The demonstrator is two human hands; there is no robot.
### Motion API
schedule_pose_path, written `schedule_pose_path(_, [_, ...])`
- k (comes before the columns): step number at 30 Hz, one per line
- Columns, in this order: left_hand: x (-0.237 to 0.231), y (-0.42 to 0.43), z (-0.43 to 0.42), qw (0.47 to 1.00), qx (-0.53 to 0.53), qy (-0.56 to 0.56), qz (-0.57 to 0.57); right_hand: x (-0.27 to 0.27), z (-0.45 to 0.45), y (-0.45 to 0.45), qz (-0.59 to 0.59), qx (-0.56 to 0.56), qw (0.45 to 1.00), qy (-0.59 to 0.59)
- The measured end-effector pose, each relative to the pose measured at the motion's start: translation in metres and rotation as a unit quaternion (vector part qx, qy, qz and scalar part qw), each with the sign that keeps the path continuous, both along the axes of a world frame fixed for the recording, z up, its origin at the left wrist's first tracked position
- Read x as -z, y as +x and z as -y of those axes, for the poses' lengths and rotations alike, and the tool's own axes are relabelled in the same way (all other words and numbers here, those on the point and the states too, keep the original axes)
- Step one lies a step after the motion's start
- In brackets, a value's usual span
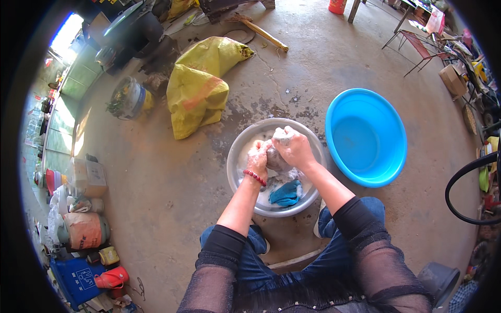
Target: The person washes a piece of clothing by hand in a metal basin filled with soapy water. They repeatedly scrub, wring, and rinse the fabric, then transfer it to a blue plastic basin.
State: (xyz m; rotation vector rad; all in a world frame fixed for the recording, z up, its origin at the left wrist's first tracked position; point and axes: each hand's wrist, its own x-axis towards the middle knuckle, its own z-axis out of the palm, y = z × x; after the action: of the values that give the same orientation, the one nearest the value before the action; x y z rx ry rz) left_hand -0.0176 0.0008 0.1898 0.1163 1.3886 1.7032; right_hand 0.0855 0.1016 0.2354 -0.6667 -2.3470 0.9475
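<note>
Between my knees a round metal basin (pixel 234 156) stands on the floor, filled with whitish suds. My left hand (pixel 258 158), with a red bead bracelet (pixel 255 177) on its wrist, grips one side of a wet greyish cloth (pixel 277 159). My right hand (pixel 291 146) is closed on another part of this cloth, and a sudsy bunch sticks out above its fingers. Both hands are close together over the basin. Nearer to me a blue cloth (pixel 285 193) lies in the suds with foam on it. The cloth's lower part is partly hidden.
A blue plastic tub (pixel 356 137) stands right of the basin. Beyond lie a yellow woven sack (pixel 199 86) and a wooden stick (pixel 266 35). A bucket with plants (pixel 131 98) stands at left. Boxes, a gas cylinder (pixel 84 231) and a red jug (pixel 112 277) line the left side.
</note>
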Motion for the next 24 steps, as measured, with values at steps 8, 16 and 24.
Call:
schedule_pose_path(8, [-0.001,-0.013,0.002,0.976,-0.121,0.114,0.14,-0.038,0.005,0.023,0.224,-0.296,0.926,-0.067])
schedule_pose_path(16, [-0.028,-0.016,0.009,0.934,-0.017,0.226,0.275,-0.009,-0.018,0.015,0.143,0.004,0.974,-0.178])
schedule_pose_path(24, [-0.049,-0.015,0.008,0.969,-0.007,0.17,0.176,-0.002,-0.015,0.018,0.082,-0.113,0.977,-0.163])
